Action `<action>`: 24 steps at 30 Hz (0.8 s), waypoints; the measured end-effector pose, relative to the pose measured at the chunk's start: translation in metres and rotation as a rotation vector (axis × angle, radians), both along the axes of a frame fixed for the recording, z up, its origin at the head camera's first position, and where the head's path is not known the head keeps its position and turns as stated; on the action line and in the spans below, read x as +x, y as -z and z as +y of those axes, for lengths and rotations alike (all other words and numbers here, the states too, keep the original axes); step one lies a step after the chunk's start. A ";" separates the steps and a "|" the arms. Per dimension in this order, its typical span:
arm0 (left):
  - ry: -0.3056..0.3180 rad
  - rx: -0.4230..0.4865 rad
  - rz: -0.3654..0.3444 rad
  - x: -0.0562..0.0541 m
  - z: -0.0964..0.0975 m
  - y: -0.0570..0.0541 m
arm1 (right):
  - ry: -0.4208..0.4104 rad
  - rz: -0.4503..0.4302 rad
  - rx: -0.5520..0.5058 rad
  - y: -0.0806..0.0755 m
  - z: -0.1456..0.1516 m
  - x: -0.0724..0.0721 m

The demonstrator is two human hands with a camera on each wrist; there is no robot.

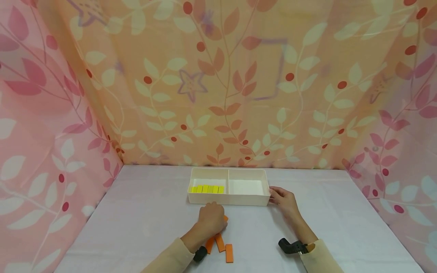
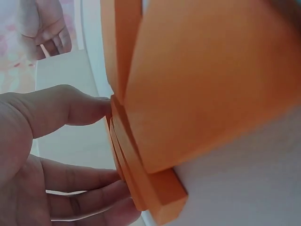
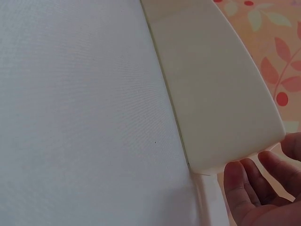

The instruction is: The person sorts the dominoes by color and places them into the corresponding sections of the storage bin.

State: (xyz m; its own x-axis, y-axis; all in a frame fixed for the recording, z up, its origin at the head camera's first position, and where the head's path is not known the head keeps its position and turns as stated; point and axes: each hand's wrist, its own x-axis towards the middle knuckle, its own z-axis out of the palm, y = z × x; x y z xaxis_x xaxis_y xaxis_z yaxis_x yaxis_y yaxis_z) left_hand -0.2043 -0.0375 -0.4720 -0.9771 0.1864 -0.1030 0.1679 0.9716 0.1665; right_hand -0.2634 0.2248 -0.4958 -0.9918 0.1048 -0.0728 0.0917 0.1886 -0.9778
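My left hand [image 1: 212,218] is over the orange blocks in front of the white two-compartment box [image 1: 228,199]. In the left wrist view, its thumb and fingers pinch thin orange blocks [image 2: 129,160] on edge. Another large orange block [image 2: 211,80] fills the near part of that view. Several orange blocks [image 1: 229,253] lie on the table below this hand, partly hidden by it. My right hand [image 1: 286,203] holds the box's right end, its fingers [image 3: 237,183] curled against the end wall. A row of yellow blocks [image 1: 207,189] stands in the left compartment.
A white cloth [image 1: 143,220] covers the table. Close behind the box rises an orange leaf-patterned curtain [image 1: 225,125], with pink patterned curtains [image 1: 44,132] along both sides. A divider [image 1: 228,181] splits the box, and its right compartment shows a bare floor.
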 end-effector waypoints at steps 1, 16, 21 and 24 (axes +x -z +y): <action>0.005 -0.001 0.004 0.000 0.000 0.000 | 0.001 0.000 -0.004 0.000 0.000 0.000; -0.001 0.004 0.035 -0.002 -0.003 0.008 | 0.012 0.011 -0.038 -0.001 0.000 0.000; 0.026 0.048 0.034 -0.001 -0.006 0.009 | 0.014 0.005 -0.054 0.000 0.000 0.000; 0.043 0.086 0.023 -0.002 -0.009 0.008 | 0.012 0.004 -0.055 0.001 0.000 0.000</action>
State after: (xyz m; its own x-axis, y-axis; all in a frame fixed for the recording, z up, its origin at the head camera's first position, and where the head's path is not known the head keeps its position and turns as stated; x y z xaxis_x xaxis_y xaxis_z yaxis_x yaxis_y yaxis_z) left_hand -0.2058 -0.0468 -0.4801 -0.9698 0.2356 -0.0626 0.2139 0.9457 0.2446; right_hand -0.2632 0.2250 -0.4967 -0.9908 0.1124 -0.0749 0.0897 0.1336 -0.9870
